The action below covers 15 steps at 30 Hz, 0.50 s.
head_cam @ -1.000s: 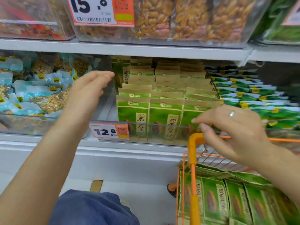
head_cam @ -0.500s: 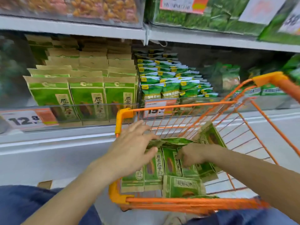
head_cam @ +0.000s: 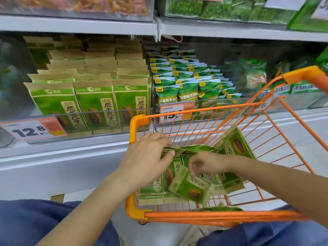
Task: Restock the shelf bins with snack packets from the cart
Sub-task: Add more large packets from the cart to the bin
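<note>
Reaching down into the orange cart (head_cam: 204, 110), both hands work among the green snack packets (head_cam: 150, 190) heaped against its near left corner. The left hand (head_cam: 147, 157) lies over the upright packets in that corner, fingers curled onto their top edges and thumb pressed to a packet face, so it grips them. The right hand (head_cam: 205, 164) sits just beside it, deeper toward the cart's middle, fingertips pinching a loose packet (head_cam: 191, 189) that hangs tilted below the hand, blurred. More packets lie flat under the right wrist, and one tilted packet (head_cam: 234, 146) leans against the cart's far wire wall.

Beyond the cart's left rim, a clear shelf bin (head_cam: 106, 112) holds three rows of the same green and tan packets standing upright, packed from front to back. A price tag (head_cam: 33, 129) reading 12.8 is fixed to the shelf front left of the cart. Directly behind the cart's far rim, a second bin (head_cam: 204, 102) is filled with smaller green pea packets (head_cam: 188, 93) in rising rows, an orange tag (head_cam: 175, 112) on its front. Above the cart, the upper shelf (head_cam: 79, 23) carries bins of orange-brown snacks and green bags.
</note>
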Motion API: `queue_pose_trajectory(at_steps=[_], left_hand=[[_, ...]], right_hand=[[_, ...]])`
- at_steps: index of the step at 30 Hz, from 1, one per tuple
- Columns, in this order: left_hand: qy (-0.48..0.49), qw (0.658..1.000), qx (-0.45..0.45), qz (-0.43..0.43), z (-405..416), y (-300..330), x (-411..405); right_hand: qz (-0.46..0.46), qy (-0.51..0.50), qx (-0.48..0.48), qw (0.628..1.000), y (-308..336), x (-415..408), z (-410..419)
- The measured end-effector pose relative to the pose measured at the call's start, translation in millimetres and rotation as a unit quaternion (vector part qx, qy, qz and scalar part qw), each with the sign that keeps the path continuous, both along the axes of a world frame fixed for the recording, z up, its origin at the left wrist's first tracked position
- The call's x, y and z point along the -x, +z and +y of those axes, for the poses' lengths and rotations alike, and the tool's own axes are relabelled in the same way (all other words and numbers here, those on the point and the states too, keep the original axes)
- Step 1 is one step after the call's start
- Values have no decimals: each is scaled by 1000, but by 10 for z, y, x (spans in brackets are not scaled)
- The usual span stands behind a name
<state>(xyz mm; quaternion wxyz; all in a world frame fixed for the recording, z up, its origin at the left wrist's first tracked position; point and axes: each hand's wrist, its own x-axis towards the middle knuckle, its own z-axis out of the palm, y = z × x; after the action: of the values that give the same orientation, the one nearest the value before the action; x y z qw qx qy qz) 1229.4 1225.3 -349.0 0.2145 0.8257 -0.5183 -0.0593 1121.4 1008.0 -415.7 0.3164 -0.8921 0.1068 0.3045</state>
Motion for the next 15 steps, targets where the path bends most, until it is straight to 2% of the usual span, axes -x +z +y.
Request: queue_pose_trajectory(at_steps=[3,5,8,10,12,15], left_hand=[[29,981,126,141,7,16,-43],[62,933,226,274,10,38,-88],[77,857,276,429,38,112,-145],[64,828,275,485,62,152,-166],[58,814,269,511,100,199,-186],[75,837,275,468,191,276,-251]], right_hand=[[-76,-82,-114,987,306,-106,5],[-117,-125,-181,968,577,-150,60],[-194,-179,-249,932,963,-199,181],[-244,-211,-286,902,1151,-240,276],[-276,-232,-302,882,1266,-307,377],[-290,-242,-313,872,1330,-435,530]])
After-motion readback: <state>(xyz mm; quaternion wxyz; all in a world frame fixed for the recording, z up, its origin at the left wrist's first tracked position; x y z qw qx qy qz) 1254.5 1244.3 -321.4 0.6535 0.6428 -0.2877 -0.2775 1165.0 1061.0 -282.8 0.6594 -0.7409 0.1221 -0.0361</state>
